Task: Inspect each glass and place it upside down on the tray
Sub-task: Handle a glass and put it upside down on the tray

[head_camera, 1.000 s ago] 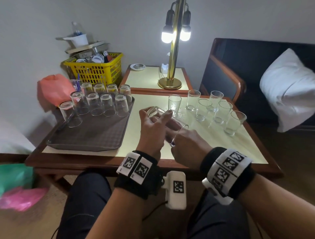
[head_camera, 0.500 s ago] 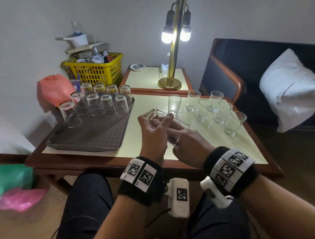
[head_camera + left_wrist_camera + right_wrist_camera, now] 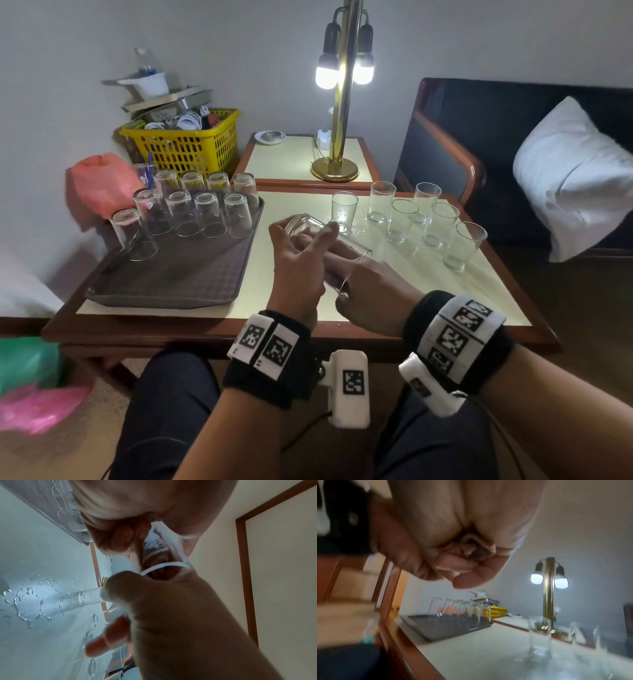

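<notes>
I hold one clear glass (image 3: pixel 310 226) on its side above the middle of the table, base to the left and rim (image 3: pixel 164 565) toward me. My left hand (image 3: pixel 301 240) grips its base end with thumb and fingers. My right hand (image 3: pixel 346 274) curls round the rim end. On the left, the dark tray (image 3: pixel 178 281) carries several glasses standing upside down (image 3: pixel 209 214). At the table's right side, several upright glasses (image 3: pixel 400 221) stand in two rows. The right wrist view shows my curled fingers (image 3: pixel 464 563) but not the held glass.
Water drops (image 3: pixel 27 601) lie on the cream tabletop (image 3: pixel 404 284) near the upright glasses. A brass lamp (image 3: pixel 337 137) stands lit on a side table behind. There is a yellow basket (image 3: pixel 185 147) at the back left and a chair with a white pillow (image 3: pixel 568 171) on the right.
Both hands keep hold of the same glass and have turned it slightly. My wrists have shifted a little farther over the table. The glasses on the tray and table have not moved.
</notes>
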A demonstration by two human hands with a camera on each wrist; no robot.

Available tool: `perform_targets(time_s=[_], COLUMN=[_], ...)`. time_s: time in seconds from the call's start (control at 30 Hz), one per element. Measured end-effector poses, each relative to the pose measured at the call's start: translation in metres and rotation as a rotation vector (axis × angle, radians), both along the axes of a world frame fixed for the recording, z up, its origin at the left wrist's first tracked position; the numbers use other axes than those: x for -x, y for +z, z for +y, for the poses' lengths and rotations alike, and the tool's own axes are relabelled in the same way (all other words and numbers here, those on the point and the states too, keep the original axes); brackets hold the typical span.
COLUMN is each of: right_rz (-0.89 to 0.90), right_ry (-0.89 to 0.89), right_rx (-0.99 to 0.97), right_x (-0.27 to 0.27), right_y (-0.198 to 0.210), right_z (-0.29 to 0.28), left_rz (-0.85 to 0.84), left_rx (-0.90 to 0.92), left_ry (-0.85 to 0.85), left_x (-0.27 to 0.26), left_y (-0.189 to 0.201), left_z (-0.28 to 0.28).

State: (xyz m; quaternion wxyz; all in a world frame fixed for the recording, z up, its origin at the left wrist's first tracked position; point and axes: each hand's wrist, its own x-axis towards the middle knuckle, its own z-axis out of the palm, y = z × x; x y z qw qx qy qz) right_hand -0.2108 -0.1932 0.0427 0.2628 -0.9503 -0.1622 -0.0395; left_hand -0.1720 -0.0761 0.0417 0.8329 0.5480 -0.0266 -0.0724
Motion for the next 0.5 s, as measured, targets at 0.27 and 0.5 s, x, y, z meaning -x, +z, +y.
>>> perform_targets(time_s=[0.27,0.5], right_rz=[0.317,-0.003], right_ry=[0.001,0.02], right_rx=[-0.63,0.071], right_x=[0.007,-0.002], right_y=[0.02,0.023], right_z=[0.0,0.001], left_rz=[-0.113,-0.105], left_rx=[0.014,-0.057], left_ry=[-0.023,0.006], left_x=[-0.002,-0.014], left_y=[-0.002,0.003], left_z=[0.001,0.002])
